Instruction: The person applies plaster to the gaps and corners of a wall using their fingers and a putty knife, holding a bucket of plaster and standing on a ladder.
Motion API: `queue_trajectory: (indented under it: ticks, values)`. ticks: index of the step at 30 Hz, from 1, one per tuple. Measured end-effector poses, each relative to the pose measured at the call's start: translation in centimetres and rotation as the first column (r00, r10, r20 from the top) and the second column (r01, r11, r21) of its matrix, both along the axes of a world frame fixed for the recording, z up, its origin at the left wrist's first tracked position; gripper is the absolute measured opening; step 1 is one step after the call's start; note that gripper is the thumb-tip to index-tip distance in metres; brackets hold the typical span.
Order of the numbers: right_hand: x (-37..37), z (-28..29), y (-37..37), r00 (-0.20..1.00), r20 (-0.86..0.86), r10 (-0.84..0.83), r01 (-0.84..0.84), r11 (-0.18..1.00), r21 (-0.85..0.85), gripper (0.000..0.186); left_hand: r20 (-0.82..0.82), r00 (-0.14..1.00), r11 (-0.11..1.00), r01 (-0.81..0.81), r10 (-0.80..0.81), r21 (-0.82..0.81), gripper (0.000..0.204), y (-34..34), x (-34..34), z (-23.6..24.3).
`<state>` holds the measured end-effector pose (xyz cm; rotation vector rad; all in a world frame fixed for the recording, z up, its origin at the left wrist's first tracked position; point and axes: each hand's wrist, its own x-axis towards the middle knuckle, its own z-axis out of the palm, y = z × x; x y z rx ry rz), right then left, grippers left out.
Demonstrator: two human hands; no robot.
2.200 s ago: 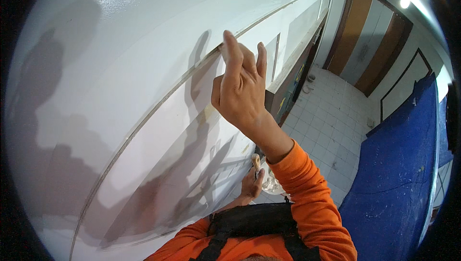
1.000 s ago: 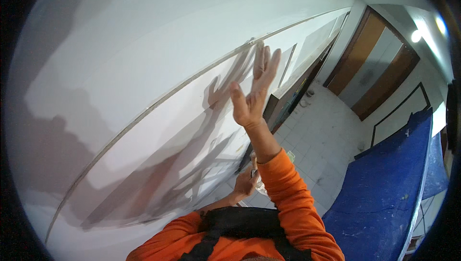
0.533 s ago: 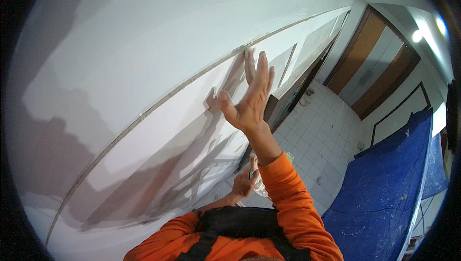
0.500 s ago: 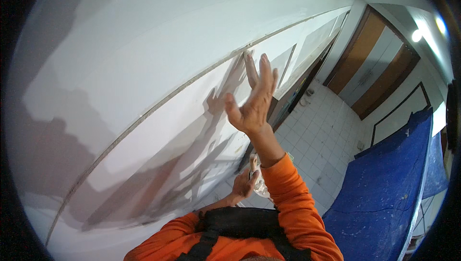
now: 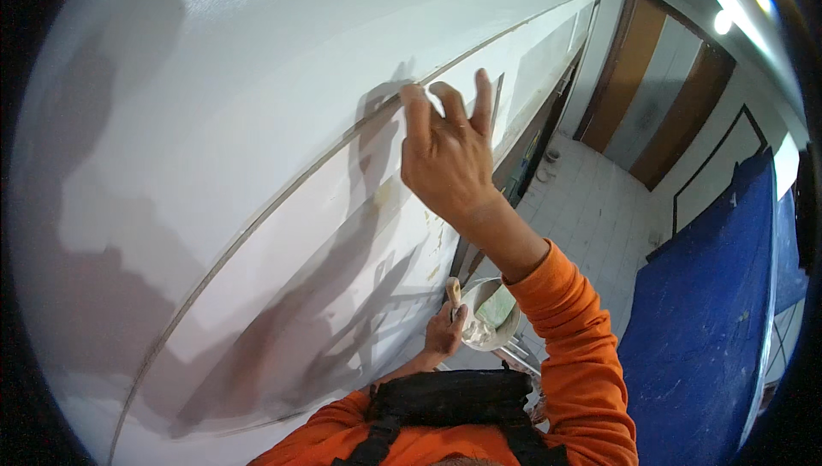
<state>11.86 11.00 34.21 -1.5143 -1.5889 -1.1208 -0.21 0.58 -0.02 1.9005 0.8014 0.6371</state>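
My right hand (image 5: 449, 158) is raised to the white wall (image 5: 282, 80), fingers spread and holding nothing. One fingertip meets the thin grey groove line (image 5: 342, 139) that runs along the wall, or is very close to it; the contact is hard to make out. Lower down, my left hand (image 5: 444, 331) is closed round a tool with a wooden handle (image 5: 453, 289); its blade end is not clear. Right beside that hand is a round bucket (image 5: 516, 322) holding whitish paste (image 5: 478, 332) and a pale green flat piece (image 5: 495, 305).
A blue sheet (image 5: 693, 312) hangs at the right. Pale tiles (image 5: 578, 200) cover the floor, with small round items (image 5: 548, 166) near the wall's foot. At the far end stands a brown and grey door (image 5: 659, 80). Metal bars (image 5: 521, 353) lie below the bucket.
My right hand has turned its back upward and shifted left toward the groove, fingers bending. The bucket has come more into view beside my left hand, which keeps the wooden-handled tool.
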Motion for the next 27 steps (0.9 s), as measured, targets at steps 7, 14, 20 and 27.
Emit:
queue_trajectory:
  ticks: [7,14,20,27]
  values:
    - [-3.2,-0.2,-0.7,0.989,0.144,0.029,-0.025,0.999,-0.035,0.044,-0.073,0.997,0.989,-0.028,0.018,-0.146,0.041,-0.1,0.0,-0.3]
    - [-7.2,-0.2,-3.3,0.873,0.076,0.482,-0.484,0.875,0.009,0.043,0.086,0.995,0.996,0.035,-0.042,0.08,0.037,0.3,0.8,-4.1]
    - [-2.5,-0.9,-6.8,0.692,-0.105,0.714,-0.709,0.7,0.083,0.046,0.044,0.996,0.943,0.054,-0.072,0.328,0.036,0.6,0.3,-5.0]
    - [8.9,-12.6,-15.8,0.508,-0.794,0.334,-0.408,0.905,0.12,0.035,-0.109,0.994,0.982,0.014,0.007,0.19,0.032,0.6,0.0,-4.5]
